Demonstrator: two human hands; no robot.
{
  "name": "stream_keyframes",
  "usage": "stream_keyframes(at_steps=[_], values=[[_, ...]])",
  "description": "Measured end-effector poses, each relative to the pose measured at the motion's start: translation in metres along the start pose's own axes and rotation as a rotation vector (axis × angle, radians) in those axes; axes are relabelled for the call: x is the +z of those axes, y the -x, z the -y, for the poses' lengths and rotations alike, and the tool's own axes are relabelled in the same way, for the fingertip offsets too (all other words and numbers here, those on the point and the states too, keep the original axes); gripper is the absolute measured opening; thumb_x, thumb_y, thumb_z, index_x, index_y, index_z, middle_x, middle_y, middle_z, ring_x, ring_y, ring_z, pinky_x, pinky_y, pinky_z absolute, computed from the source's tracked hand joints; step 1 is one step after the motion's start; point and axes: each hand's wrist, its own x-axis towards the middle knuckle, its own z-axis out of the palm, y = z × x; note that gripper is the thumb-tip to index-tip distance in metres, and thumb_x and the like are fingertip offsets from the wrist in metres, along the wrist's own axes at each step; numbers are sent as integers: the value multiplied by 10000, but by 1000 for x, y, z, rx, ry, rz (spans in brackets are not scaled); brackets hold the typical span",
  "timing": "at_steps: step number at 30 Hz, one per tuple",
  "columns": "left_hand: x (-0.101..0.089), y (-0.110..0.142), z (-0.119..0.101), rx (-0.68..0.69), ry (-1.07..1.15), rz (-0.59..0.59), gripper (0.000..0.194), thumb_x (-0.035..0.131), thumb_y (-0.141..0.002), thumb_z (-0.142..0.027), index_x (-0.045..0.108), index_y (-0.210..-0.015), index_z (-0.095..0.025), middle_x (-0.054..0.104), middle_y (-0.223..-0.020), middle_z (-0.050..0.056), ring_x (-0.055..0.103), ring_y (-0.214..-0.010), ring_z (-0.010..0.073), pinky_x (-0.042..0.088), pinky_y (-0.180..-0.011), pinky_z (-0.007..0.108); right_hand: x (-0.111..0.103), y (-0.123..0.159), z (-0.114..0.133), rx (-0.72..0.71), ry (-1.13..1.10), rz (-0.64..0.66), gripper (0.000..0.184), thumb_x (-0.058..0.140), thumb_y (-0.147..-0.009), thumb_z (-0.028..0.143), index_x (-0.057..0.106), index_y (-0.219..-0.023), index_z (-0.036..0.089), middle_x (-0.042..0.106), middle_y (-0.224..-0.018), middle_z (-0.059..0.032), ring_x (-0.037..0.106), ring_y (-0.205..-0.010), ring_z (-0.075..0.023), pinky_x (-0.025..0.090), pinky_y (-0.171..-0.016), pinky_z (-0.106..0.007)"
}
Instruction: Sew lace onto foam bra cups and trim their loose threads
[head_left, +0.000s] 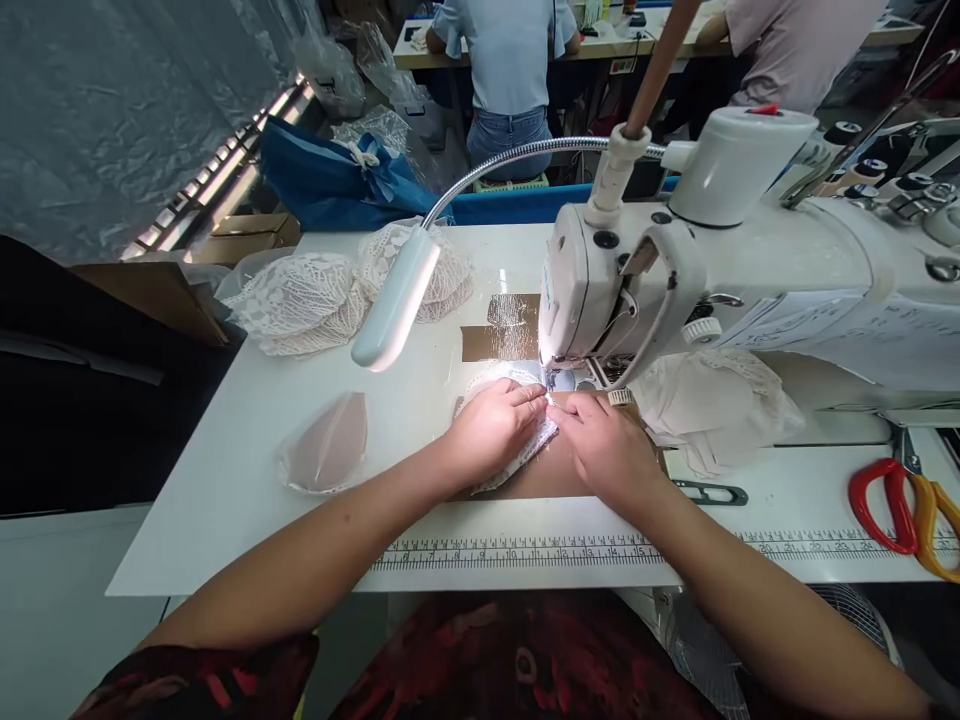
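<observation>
Under the needle end of the white sewing machine (583, 290) lies a white lace bra cup (521, 462). My left hand (495, 425) presses over it, fingers together and their tips close to the needle. From the other side, my right hand (607, 440) pinches the cup's edge just in front of the presser foot. Both sets of fingertips nearly meet there and cover part of the seam. Apart to the left rests a beige moulded cup (328, 445) with a light edge.
Stacked lace pieces (296, 300) lie back left beneath a gooseneck lamp (397, 300). White fabric (716, 405) is bunched right of the needle. A thread snipper (711, 493), scissors (889, 505) and a ruler strip (480, 553) are near the front. People sit behind.
</observation>
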Motion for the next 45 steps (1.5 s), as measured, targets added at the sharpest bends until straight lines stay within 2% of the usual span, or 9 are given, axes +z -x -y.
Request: stream_keyframes(at_steps=[4,11,17,21,25,32,37,42,45], values=[[-4,-8,13,94,28,-25,312,467,-984,-269,679,-1135,-96,680,-1196,148,641,-942,241,569,-801,393,0,-6,3,47,23,17,442,444,-854,35,660,-1201,205,654,-986,-82,537,-806,-209,340,-614,-319],[-6,-18,29,170,41,3,288,470,-980,-228,670,-1153,-114,677,-1188,164,621,-1079,256,553,-857,404,4,-9,4,78,29,-63,400,456,-879,81,675,-1178,231,662,-951,-65,511,-672,-168,265,-521,-318],[-7,-16,35,233,6,-27,312,496,-961,-266,676,-1156,-103,671,-1205,163,629,-927,239,541,-801,397,3,-8,3,22,17,-59,486,470,-801,15,652,-1205,215,657,-969,-75,540,-731,-172,277,-522,-295],[-8,-16,38,228,11,-30,316,502,-958,-269,671,-1168,-104,676,-1203,144,621,-897,232,532,-796,381,5,-6,2,9,21,-68,464,465,-770,-13,683,-1114,208,653,-937,-72,552,-781,-184,292,-528,-279],[-8,-19,41,175,21,-9,341,477,-963,-253,639,-1231,-118,658,-1234,139,608,-1004,255,520,-847,403,8,-6,0,-3,18,-106,482,470,-769,-11,681,-1145,205,655,-948,-71,539,-756,-178,297,-513,-277],[-3,-14,44,88,-23,-22,362,460,-948,-257,633,-1227,-103,632,-1248,160,551,-1122,287,466,-965,456,14,-5,-2,4,-9,-152,493,454,-821,41,653,-1242,201,685,-986,-69,585,-789,-189,408,-607,-280],[-4,-8,27,-62,-182,39,391,436,-943,-264,574,-1281,-124,559,-1333,160,493,-1208,341,436,-956,490,18,-1,-2,12,-49,-197,447,424,-875,84,652,-1245,189,694,-1052,-81,632,-826,-198,474,-692,-298],[-36,21,15,-268,-200,126,341,466,-928,-293,573,-1207,-130,592,-1252,159,546,-1116,314,464,-889,451,23,3,-8,-36,-119,-275,399,394,-905,161,673,-1190,171,687,-1056,-99,647,-879,-244,501,-716,-362],[-65,70,27,-389,-175,-1,340,416,-950,-287,527,-1236,-138,568,-1302,143,513,-1200,279,440,-988,446,27,5,-12,-79,-184,-288,381,397,-914,226,676,-1171,193,679,-1071,-105,646,-877,-265,503,-696,-396]])
